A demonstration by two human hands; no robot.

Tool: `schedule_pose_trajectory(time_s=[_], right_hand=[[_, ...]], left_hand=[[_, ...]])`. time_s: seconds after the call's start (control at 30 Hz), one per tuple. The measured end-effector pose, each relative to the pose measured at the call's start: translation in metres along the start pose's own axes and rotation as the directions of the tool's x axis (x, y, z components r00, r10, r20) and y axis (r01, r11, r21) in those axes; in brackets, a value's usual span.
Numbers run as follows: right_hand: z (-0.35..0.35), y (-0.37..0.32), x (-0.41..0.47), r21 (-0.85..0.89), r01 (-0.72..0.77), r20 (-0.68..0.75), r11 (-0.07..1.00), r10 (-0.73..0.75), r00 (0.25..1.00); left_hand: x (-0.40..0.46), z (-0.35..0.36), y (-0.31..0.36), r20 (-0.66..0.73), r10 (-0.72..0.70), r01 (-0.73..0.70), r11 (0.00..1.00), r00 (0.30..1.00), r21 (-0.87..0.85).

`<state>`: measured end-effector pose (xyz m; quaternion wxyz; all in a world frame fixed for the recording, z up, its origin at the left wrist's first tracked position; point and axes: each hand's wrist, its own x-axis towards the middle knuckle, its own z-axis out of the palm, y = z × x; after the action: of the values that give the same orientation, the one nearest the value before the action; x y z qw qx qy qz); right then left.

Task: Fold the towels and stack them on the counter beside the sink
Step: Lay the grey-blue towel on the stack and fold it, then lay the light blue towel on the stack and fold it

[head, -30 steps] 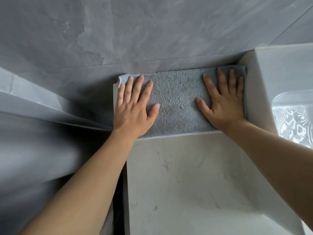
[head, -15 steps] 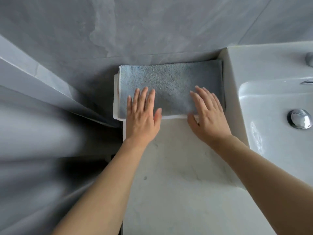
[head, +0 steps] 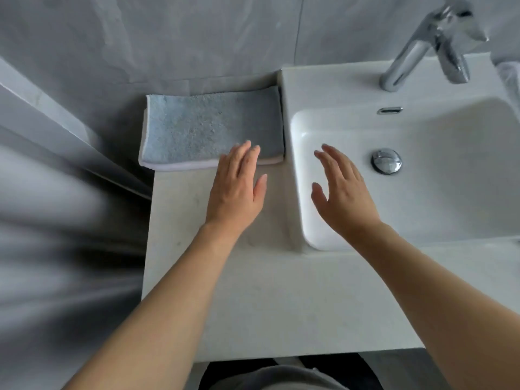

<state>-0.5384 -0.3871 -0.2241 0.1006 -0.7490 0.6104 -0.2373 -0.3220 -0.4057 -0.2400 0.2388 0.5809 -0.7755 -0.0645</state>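
Beside the sink (head: 408,175), on its left, a folded grey-blue towel (head: 208,128) lies flat on the pale counter (head: 253,291). It sits at the back of the counter, against the grey tiled wall (head: 168,38), and its right edge runs just beside the sink's raised left wall. A white towel edge (head: 180,165) shows under its front and left sides, so it looks like a second folded towel lies beneath, though how much of one cannot be told.

Left of the sink, the left hand (head: 236,190) is held palm down with its fingers straight and close together, gripping nothing. Its fingertips overlap the front right corner of the grey-blue towel; whether they touch it or only hover above it cannot be told. The rest of the hand is over bare counter in front of the towel.

Over the sink's left part, the right hand (head: 342,192) is also spread flat, fingers straight, thumb out to the side, holding nothing. It appears to be above the basin, left of the chrome drain plug (head: 386,161).

At the back rim of the sink stands a chrome tap (head: 430,43), with a small overflow slot (head: 389,110) below it.
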Motion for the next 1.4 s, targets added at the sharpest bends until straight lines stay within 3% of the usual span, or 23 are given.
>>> schedule_pose_trajectory(time_s=[0.33, 0.57, 0.77, 1.0, 1.17, 1.4], right_hand=[[-0.076, 0.088, -0.066, 0.019, -0.065, 0.037, 0.998, 0.064, 0.997], [-0.11, 0.143, -0.1, 0.003, -0.139, -0.107, 0.99, 0.139, 0.985], [-0.17, 0.237, -0.134, -0.041, -0.251, -0.234, 0.967, 0.234, 0.944], [-0.219, 0.372, -0.167, -0.013, -0.311, -0.233, 0.95, 0.3, 0.925], [-0.227, 0.451, -0.182, -0.011, -0.437, -0.18, 0.9, 0.428, 0.886], [-0.22, 0.509, -0.172, -0.044, -0.58, -0.054, 0.813, 0.578, 0.814]], left_hand=[[-0.014, 0.033, 0.146, 0.005, 0.002, -0.002, 0.995, 1.0, -0.095], [-0.006, 0.073, 0.203, 0.09, 0.055, -0.043, 0.989, 0.994, -0.139], [0.003, 0.119, 0.302, 0.044, 0.163, -0.148, 0.961, 0.986, -0.232], [0.023, 0.179, 0.443, 0.006, 0.09, -0.081, 0.922, 0.996, -0.379], [0.036, 0.22, 0.506, 0.154, 0.105, -0.03, 0.903, 0.982, -0.429], [0.076, 0.257, 0.545, 0.46, 0.079, 0.078, 0.947, 0.885, -0.313]])
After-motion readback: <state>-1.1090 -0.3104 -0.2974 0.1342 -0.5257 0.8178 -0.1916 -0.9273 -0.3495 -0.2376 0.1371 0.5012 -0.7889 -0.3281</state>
